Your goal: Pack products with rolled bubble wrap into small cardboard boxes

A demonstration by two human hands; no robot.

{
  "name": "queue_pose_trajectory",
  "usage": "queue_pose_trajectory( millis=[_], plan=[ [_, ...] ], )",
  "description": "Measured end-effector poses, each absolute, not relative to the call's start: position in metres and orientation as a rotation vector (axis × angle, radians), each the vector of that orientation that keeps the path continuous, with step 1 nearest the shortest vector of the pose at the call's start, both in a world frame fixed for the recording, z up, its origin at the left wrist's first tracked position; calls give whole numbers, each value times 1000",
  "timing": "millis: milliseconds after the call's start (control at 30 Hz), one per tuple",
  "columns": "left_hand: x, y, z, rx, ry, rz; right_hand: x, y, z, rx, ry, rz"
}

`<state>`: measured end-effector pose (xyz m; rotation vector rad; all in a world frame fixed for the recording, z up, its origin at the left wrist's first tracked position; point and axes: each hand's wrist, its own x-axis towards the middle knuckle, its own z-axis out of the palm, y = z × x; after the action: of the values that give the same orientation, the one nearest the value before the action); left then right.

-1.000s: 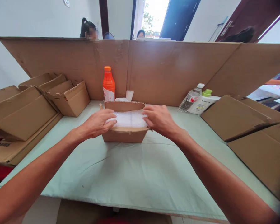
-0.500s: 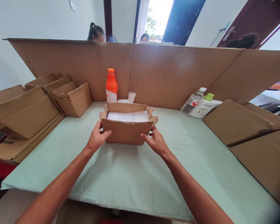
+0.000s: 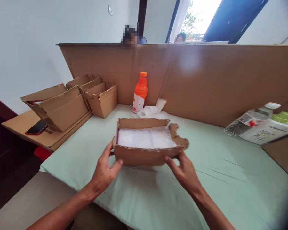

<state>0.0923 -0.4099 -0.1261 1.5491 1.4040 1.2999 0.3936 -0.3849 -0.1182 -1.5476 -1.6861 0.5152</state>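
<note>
Between my hands is a small open cardboard box [image 3: 140, 156] with ragged top edges. Inside it lies a flat package in clear bubble wrap [image 3: 139, 138], with a purple strip at its left end. My left hand [image 3: 105, 169] grips the box's left end, thumb on the front face and fingers round the side. At the lower right corner my right hand [image 3: 183, 169] holds it the same way, its fingers partly behind the box. Just beyond the box stand an orange bottle [image 3: 140, 91] and a loose roll of white foam sheet [image 3: 150, 110].
Open cardboard boxes [image 3: 62, 110] stand at the left, with a phone [image 3: 37, 127] on a flat carton. A clear water bottle [image 3: 254, 118] and a white bottle with a green cap [image 3: 266, 131] lean at the right. A cardboard wall [image 3: 206, 80] closes off the back; people sit beyond it.
My view has swung left. The box has come nearer to me with both hands on it, and more of the wrapped package inside shows.
</note>
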Motion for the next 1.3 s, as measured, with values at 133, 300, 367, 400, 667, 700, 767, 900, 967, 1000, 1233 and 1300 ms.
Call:
queue_pose_trajectory(
  millis=[133,300,367,400,667,700,767,900,967,1000,1233,1300],
  plan=[
    [32,-411,-141,1360,1681,1521,297,-307,-116,-1241,-1882,709],
    [-24,-401,-151,1154,1758,1721,186,-248,-141,-1242,-1964,827],
    [-35,-395,-155,1089,1782,1699,159,-247,-157,-1234,-1979,816],
    [-38,-392,-157,1079,1782,1689,149,-249,-164,-1227,-1986,807],
    [-44,-367,-178,1084,1784,1683,105,-238,-179,-1181,-2191,831],
    [-46,-365,-180,1091,1790,1675,100,-235,-178,-1175,-2226,833],
    [-51,-360,-186,1113,1807,1649,92,-231,-175,-1172,-2288,819],
    [-64,-351,-199,1146,1882,1596,86,-231,-174,-1150,-2372,746],
    [-68,-349,-205,1152,1896,1585,85,-232,-175,-1135,-2409,712],
    [-69,-349,-206,1149,1897,1585,85,-232,-175,-1129,-2431,690],
    [-49,-372,-209,1087,1983,1438,97,-254,-181,-1023,-2552,485],
    [-39,-389,-211,1174,1989,1346,116,-274,-184,-939,-2617,342]
  ],
)
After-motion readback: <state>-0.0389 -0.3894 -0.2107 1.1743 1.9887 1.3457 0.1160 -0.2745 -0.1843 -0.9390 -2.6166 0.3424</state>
